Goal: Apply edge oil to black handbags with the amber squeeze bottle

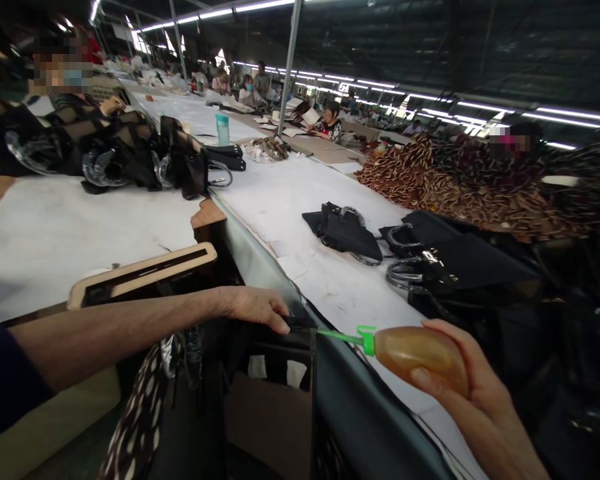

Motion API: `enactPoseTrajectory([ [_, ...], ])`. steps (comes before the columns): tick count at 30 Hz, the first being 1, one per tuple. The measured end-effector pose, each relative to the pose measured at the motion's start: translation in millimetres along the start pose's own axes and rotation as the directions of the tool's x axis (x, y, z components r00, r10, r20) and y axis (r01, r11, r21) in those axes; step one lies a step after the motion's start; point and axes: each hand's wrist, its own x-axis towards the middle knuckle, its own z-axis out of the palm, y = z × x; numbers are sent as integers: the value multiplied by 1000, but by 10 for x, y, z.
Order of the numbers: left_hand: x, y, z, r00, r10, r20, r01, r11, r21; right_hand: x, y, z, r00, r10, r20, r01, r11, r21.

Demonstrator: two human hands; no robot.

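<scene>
Here in the head view, the left hand (pixel 260 308) pinches the top edge of the dark bag (pixel 270 417), thumb and fingers clamped on it, seemingly to steady that rim, and the bag sits low in front of the person, beside the table's edge; over on the right, the right hand (pixel 475 380) wraps fingers and thumb round a plump, translucent amber squeeze bottle (pixel 420 357), tilted flat, likely so its thin green nozzle (pixel 345 335) meets the corner, contact too fine to tell; beyond, black handbags (pixel 350 230) with plastic-wrapped loop handles lie on smooth white sheeting (pixel 325 287)
</scene>
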Motion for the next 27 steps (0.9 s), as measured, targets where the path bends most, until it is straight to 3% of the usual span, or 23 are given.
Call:
enactPoseTrajectory([
  [3, -26, 3, 22, 999, -28, -34, 29, 999, 31, 2, 23, -2, 996, -51, 74, 64, 979, -194],
  [7, -50, -4, 37, 996, -73, -47, 74, 997, 8, 18, 39, 3, 988, -93, 125, 123, 959, -257],
  [17, -41, -66, 36, 997, -77, -29, 77, 997, -4, 119, 105, 46, 977, -140, 162, 186, 927, -324],
  [27, -34, -37, 25, 996, -84, -29, 87, 991, 105, 27, 4, 78, 976, -72, 205, 142, 925, -352],
])
